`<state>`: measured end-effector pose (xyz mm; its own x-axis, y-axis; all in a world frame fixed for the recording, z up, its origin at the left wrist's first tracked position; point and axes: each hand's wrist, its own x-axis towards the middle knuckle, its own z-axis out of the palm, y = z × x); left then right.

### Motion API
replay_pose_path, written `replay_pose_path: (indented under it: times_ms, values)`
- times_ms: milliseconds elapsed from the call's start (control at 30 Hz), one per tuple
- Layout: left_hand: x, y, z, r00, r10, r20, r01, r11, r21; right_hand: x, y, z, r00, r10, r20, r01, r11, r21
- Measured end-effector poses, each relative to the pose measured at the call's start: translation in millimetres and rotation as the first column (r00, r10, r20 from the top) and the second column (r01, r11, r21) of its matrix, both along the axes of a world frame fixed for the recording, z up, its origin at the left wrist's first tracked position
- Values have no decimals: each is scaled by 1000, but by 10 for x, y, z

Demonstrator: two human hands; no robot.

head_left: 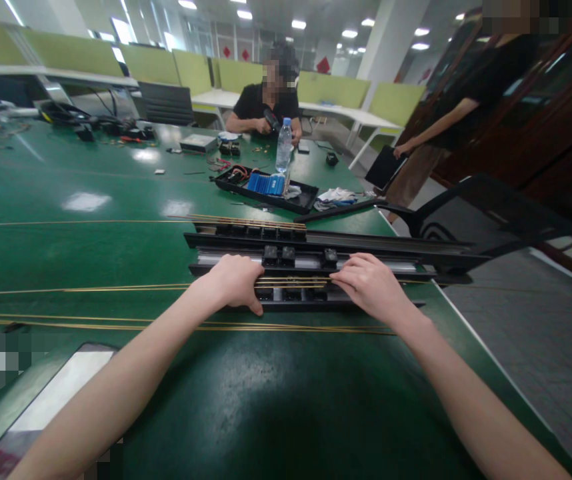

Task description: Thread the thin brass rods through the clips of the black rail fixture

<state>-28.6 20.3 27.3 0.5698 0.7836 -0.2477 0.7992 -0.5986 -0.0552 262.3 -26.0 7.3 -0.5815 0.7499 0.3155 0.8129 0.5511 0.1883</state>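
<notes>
My left hand [231, 281] grips the nearest black rail [316, 307], its thumb on the near side and its fingers over the far side. Small dark blocks [293, 294] sit inside that rail. Several thin brass-coloured rods [296, 283] run lengthwise over the blocks, past my left hand and off to the left. My right hand [373, 285] pinches the rods' right end with thumb and fingertips. Right behind lies a second black channel rail [236, 270] holding square black blocks [289, 255]. Farther back, a third rail [391, 243] carries more blocks and rods.
Loose rods [286, 328] lie in front on the green table [246, 400]. A phone-like device [66, 380] rests at lower left. Beyond are a black tray [309, 197], a water bottle [284, 147] and a seated person [266, 107]. Someone stands at right, near a chair [496, 207].
</notes>
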Motion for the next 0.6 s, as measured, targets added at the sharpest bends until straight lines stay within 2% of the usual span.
replay_pose_path:
  times_ms: [600]
  values:
    - [8,-8,17,1000,12,-4,-12,1000,-25,21,-15,26,1000,1,31,1,999,-50]
